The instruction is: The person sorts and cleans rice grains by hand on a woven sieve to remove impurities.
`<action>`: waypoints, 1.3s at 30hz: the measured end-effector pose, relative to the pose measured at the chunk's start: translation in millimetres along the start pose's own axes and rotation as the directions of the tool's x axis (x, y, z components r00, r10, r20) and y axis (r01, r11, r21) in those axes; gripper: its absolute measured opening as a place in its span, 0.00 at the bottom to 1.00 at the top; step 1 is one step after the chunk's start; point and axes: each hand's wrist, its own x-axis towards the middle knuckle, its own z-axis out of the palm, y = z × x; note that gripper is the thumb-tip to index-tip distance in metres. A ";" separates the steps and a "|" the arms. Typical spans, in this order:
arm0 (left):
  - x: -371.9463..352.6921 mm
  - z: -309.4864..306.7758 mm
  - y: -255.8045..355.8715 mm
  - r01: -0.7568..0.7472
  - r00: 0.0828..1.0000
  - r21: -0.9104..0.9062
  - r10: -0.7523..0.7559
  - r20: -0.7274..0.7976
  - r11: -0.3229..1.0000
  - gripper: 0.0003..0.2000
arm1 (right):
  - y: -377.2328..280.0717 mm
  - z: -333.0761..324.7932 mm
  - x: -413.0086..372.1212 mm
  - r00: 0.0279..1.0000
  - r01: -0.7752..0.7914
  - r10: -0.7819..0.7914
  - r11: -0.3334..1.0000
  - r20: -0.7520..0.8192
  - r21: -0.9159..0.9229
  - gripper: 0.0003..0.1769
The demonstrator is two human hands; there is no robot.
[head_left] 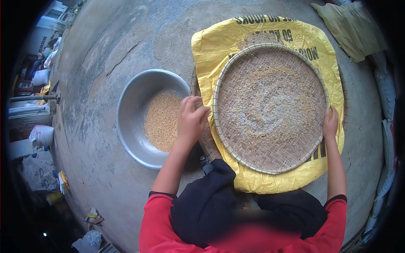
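A round woven bamboo winnowing tray (pixel 236 145) holds yellow-husked grain (pixel 291 80) scattered in a swirl with whiter grains (pixel 270 110) near the middle. My right hand (pixel 330 122) is closed on the tray's right rim. My left hand (pixel 192 119) hovers just left of the tray, near the right side of a metal basin (pixel 128 126). Its fingers are curled together in a pinch; whatever they hold, if anything, is too small to make out. Inside the basin lies a heap of yellowish grain (pixel 162 120).
A yellow printed sack (pixel 261 183) lies under the tray, with the edge of another woven tray (pixel 209 145) showing beneath it. Bags and containers (pixel 41 135) line the left side. Sacks (pixel 352 27) lie at the right on the concrete floor (pixel 97 139).
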 end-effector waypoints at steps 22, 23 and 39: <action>11.3 30.4 25.5 -0.186 0.930 -0.174 0.231 0.287 0.967 0.04 | 0.4 -0.4 0.6 1.000 -0.024 0.024 1.000 0.015 -0.007 0.23; 11.9 20.5 20.2 -0.098 0.945 -0.322 0.189 0.266 0.942 0.04 | 0.9 -0.9 0.7 1.000 -0.024 0.025 1.000 0.016 -0.009 0.23; 8.3 22.2 17.1 0.085 0.989 0.031 -0.088 0.120 0.996 0.15 | -1.4 -1.8 0.7 1.000 -0.012 0.012 1.000 0.011 0.010 0.23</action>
